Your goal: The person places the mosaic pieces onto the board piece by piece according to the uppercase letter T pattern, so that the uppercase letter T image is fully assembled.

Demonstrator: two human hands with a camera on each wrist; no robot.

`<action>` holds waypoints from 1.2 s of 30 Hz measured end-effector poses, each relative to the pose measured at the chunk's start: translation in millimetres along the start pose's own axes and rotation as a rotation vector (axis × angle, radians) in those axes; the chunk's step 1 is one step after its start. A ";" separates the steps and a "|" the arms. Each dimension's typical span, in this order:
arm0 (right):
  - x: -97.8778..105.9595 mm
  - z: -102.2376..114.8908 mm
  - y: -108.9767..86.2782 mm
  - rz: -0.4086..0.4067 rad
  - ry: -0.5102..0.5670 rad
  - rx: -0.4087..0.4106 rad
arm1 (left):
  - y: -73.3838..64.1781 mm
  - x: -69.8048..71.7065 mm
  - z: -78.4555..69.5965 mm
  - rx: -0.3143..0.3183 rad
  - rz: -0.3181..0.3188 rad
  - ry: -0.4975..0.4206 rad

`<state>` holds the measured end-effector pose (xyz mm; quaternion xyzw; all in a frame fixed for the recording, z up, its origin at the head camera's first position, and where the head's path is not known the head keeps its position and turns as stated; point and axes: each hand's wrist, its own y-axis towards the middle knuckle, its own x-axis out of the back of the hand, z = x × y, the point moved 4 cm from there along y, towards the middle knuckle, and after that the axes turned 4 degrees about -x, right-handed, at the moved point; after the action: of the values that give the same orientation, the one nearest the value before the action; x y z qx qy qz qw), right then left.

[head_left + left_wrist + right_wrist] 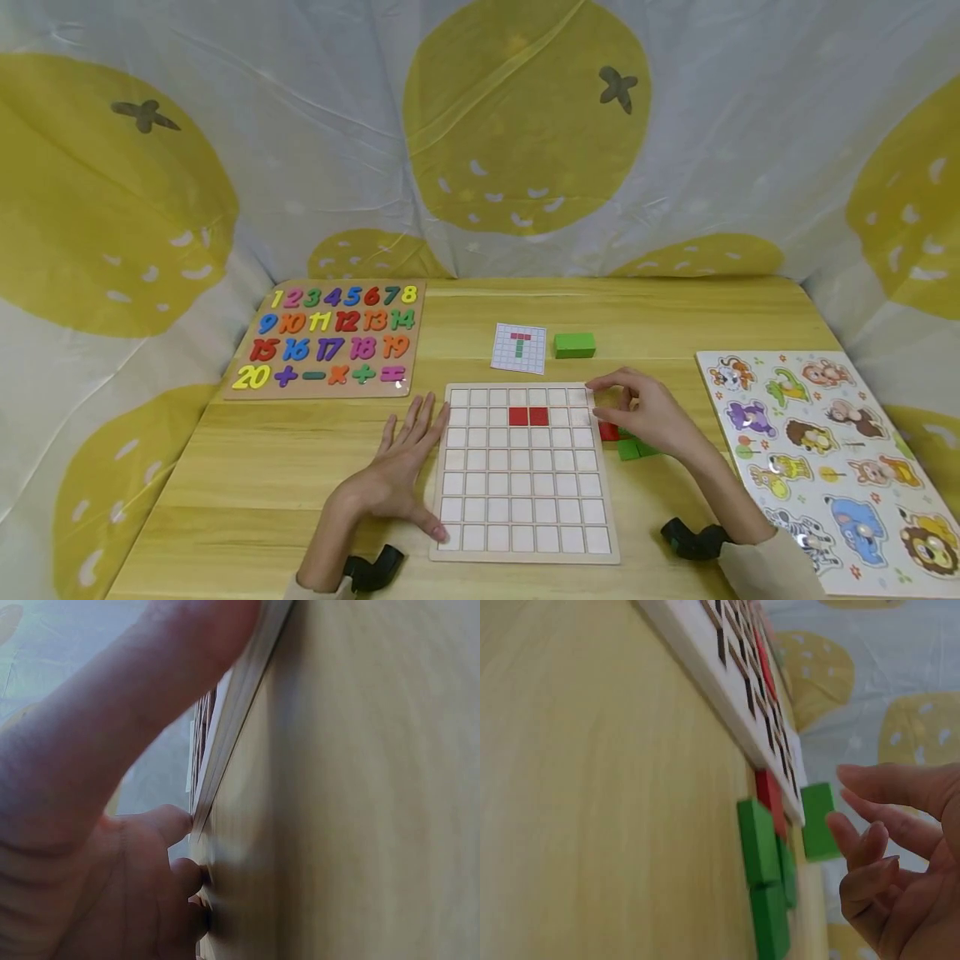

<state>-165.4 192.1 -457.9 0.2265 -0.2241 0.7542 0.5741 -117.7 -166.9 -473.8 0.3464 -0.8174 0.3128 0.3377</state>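
A wooden grid board (442, 467) lies flat, with two red square tiles (528, 416) side by side in its second row from the far edge. My left hand (397, 475) is spread along the board's left edge, thumb on the near left corner and index finger at the upper left side. Over the far right corner hovers my right hand (648, 412), thumb and index finger apart with nothing between them; the other fingers are bent. Partly hidden below it, a red block (769, 799) and several green blocks (759, 844) lie beside the board.
Beyond the board lie a pattern card (518, 348) showing a red and green T and a green rectangular block (574, 345). A number puzzle board (318, 387) lies at the far left. To the right is an animal puzzle board (813, 429).
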 end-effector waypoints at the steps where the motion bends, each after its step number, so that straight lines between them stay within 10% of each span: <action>1: 2.0 -3.7 -1.9 0.001 -0.005 0.002 | -0.1 -0.1 0.2 -0.001 0.000 -0.001; 36: 1.4 -20.2 -17.2 0.072 0.000 -0.022 | 0.3 -0.9 2.9 -0.009 -0.010 -0.002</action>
<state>-150.8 209.4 -471.8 0.2119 -0.2403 0.7719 0.5492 -118.4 -168.6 -476.3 0.3493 -0.8174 0.3072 0.3399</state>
